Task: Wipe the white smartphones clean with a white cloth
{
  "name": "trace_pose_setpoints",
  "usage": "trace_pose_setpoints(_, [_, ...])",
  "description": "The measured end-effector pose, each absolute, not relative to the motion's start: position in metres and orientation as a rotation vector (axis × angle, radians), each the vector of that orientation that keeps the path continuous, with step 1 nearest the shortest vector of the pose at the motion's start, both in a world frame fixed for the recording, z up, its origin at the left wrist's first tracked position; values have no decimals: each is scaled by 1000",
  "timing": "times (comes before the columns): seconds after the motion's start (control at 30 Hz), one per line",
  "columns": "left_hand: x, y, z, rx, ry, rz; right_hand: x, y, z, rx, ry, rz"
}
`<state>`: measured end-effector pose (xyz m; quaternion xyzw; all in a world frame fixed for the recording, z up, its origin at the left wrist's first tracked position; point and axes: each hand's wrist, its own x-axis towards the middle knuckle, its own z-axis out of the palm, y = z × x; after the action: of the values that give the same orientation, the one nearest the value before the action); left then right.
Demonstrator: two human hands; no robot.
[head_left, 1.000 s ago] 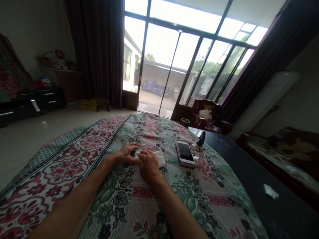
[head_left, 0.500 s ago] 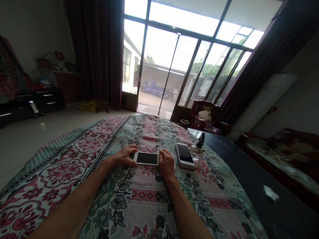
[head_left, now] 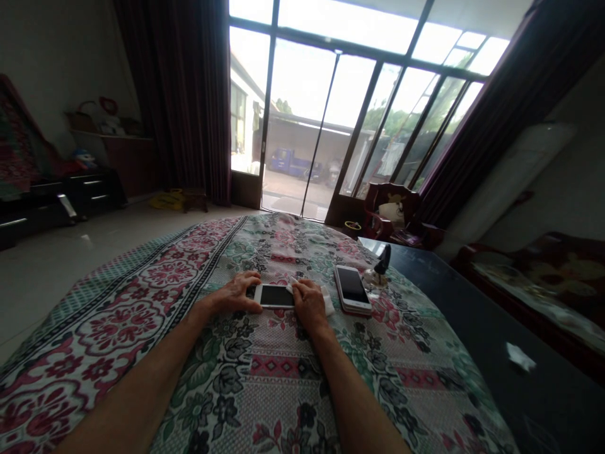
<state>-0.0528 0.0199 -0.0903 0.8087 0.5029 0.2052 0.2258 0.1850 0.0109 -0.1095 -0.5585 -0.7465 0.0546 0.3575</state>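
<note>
A white phone with a dark screen [head_left: 277, 296] lies flat and sideways on the patterned cloth [head_left: 278, 343]. My left hand [head_left: 237, 293] grips its left end between thumb and fingers. Pressed over the right end of the phone is my right hand [head_left: 309, 304], its fingers closed on a white tissue [head_left: 328, 301] that sticks out on both sides of the hand. Right of it rests another white phone [head_left: 352, 287], which seems stacked on something of the same size. A clear object with a black top [head_left: 380, 268] stands beside that stack.
A dark table [head_left: 454, 302] adjoins the cloth at the right, with a crumpled white tissue [head_left: 520, 357] on it. Beyond are a red wooden chair [head_left: 390, 208], glass doors [head_left: 302, 139], a small stool [head_left: 195, 201] and a yellow item [head_left: 165, 200] on the floor.
My right hand has slid a little left over the phone's screen with the tissue, covering more of its right end. My left hand keeps its grip. The view has shifted slightly.
</note>
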Motion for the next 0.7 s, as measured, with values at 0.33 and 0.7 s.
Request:
trace_pose_setpoints(0.33, [-54, 22, -98, 2262, 1394, 605, 181, -5, -113, -1381, -1918, 112])
trace_pose_setpoints(0.7, [-56, 19, -106, 2311, 1557, 608, 179, -20, -110, -1382, -1878, 102])
